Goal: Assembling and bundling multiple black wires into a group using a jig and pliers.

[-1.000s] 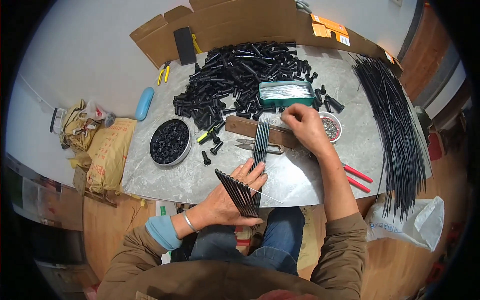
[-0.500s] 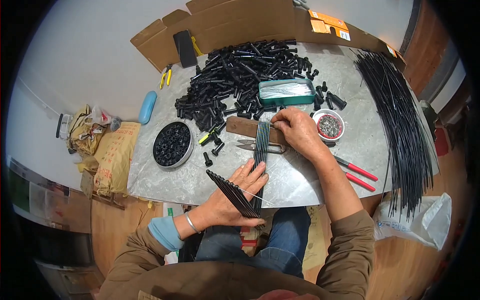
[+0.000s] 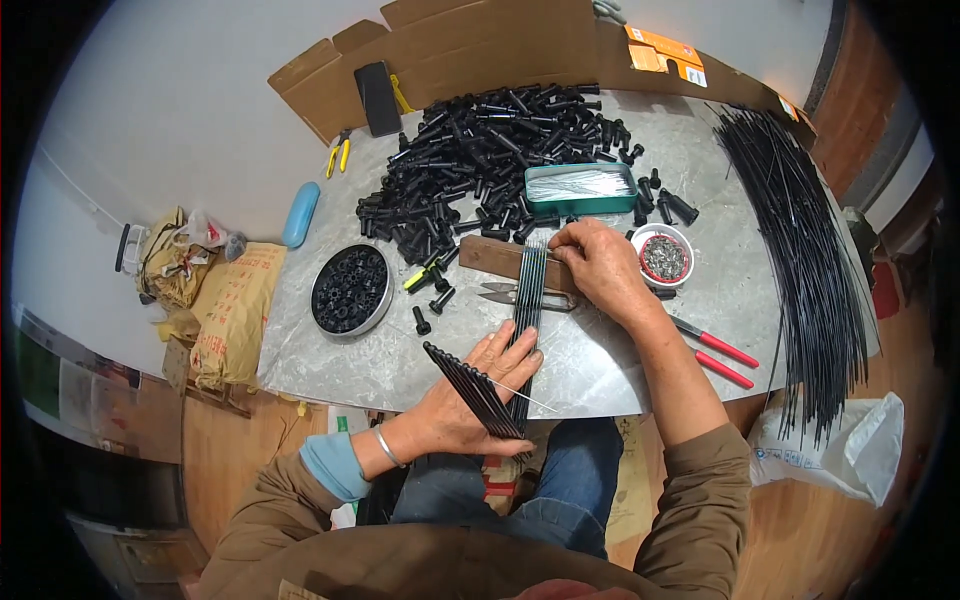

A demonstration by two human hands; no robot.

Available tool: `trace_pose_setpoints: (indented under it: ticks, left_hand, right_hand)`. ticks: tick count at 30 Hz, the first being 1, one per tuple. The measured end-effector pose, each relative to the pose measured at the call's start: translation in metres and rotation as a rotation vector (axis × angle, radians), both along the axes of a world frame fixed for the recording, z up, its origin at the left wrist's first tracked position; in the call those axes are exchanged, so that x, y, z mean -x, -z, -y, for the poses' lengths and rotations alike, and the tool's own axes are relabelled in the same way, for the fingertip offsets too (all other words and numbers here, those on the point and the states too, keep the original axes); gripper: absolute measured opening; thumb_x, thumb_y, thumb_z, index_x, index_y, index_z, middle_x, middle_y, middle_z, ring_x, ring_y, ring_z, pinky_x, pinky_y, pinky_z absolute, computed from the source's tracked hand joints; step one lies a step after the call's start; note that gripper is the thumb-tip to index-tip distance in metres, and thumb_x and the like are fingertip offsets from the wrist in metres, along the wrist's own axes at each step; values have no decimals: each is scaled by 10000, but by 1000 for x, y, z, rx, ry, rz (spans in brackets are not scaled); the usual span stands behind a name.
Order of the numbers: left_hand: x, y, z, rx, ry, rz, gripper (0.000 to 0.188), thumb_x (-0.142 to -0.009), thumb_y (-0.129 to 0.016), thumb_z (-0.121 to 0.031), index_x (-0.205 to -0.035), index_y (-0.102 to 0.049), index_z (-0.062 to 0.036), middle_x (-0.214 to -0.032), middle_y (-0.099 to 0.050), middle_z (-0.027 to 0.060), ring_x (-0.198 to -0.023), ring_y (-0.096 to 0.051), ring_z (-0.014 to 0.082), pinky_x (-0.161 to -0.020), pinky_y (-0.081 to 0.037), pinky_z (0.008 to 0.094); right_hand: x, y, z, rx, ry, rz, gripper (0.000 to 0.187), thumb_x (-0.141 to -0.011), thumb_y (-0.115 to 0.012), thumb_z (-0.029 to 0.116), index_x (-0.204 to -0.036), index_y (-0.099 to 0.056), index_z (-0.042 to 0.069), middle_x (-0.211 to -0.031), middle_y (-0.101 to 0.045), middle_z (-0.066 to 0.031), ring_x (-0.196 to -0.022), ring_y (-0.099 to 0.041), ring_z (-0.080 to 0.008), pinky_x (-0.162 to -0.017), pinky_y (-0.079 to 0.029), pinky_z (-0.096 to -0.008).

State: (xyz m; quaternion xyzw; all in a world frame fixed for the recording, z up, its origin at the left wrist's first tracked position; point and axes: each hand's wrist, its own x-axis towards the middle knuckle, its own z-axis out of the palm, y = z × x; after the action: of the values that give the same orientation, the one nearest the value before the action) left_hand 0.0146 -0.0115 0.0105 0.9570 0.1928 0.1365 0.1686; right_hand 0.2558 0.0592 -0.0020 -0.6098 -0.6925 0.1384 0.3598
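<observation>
Black thin rods point(image 3: 527, 300) laid side by side in 1 flat row near the front edge of the grey table point(image 3: 610, 370), far ends resting over a brown wooden block point(image 3: 500, 260), near ends under the left hand. Right hand point(image 3: 600, 268) pressed on the far ends at the block, fingers curled down on the rods, apparently pinching something very thin, though too small to tell. Left hand point(image 3: 470, 390) at the near end, fingers closed around a second bundle of black rods point(image 3: 470, 385) held slanting, fingertips also touching the flat row; a fine pale wire point(image 3: 520, 398) seen across this bundle. Step in hand, by judgement: lining up the rods in a row and fixing them at the block end. Next move probably calling for steady pressure on the row, so that no rod rolls out, and for 1 more rod fed from the bundle beside the others. Scissors point(image 3: 500, 295) lying just left of the row, partly under it. Further out: small round dish of metal bits point(image 3: 663, 256) just right of the right hand, green tin of thin wires point(image 3: 580, 187) behind, big heap of black plastic pieces point(image 3: 480, 150), round tin of black rings point(image 3: 350, 290) at left, red-handled pliers point(image 3: 720, 355) at right, long black rods point(image 3: 800, 260) spread along the right side, open cardboard box point(image 3: 470, 45) at the back.
</observation>
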Motion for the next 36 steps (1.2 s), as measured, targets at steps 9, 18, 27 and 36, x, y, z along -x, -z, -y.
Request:
trace_pose_setpoints:
  ticks: [9, 18, 27, 36]
  left_hand:
    - [1, 1, -1, 24, 5, -5, 972, -646, -812, -439, -1370, -363, 31, -1467, -291, 269, -1366, -250, 481, -1108, -261, 520]
    - [3, -1, -1, 23, -4, 1, 969, -663, -796, -452, -1387, -357, 18, -1487, -269, 250, -1387, -232, 443, -1120, -244, 504]
    - [4, 3, -1, 42, 8, 48, 976, -661, -801, -445, -1395, -351, 15, -1490, -273, 243, -1392, -238, 421, -1122, -248, 495]
    - [5, 2, -1, 13, 13, 19, 985, -675, -783, -479, -1403, -338, 13, -1493, -268, 236, -1395, -235, 413, -1123, -250, 489]
  right_hand:
    - [1, -11, 1, 34, 121, 132, 106, -804, -665, 147, -826, -631, 49, -808, -624, -108, -755, -622, -300, -662, -486, -385]
    - [-5, -9, 1, -127, -78, 69, 106, -797, -636, 37, -899, -665, 38, -861, -623, -101, -820, -620, -276, -715, -486, -352]
    - [-2, -4, -2, -53, -52, -126, 125, -799, -648, 38, -921, -671, 17, -842, -668, -101, -778, -643, -214, -710, -500, -314]
    - [8, -4, -6, -134, -23, -142, 183, -827, -662, 119, -983, -674, 24, -842, -676, -93, -748, -626, -193, -701, -494, -305]
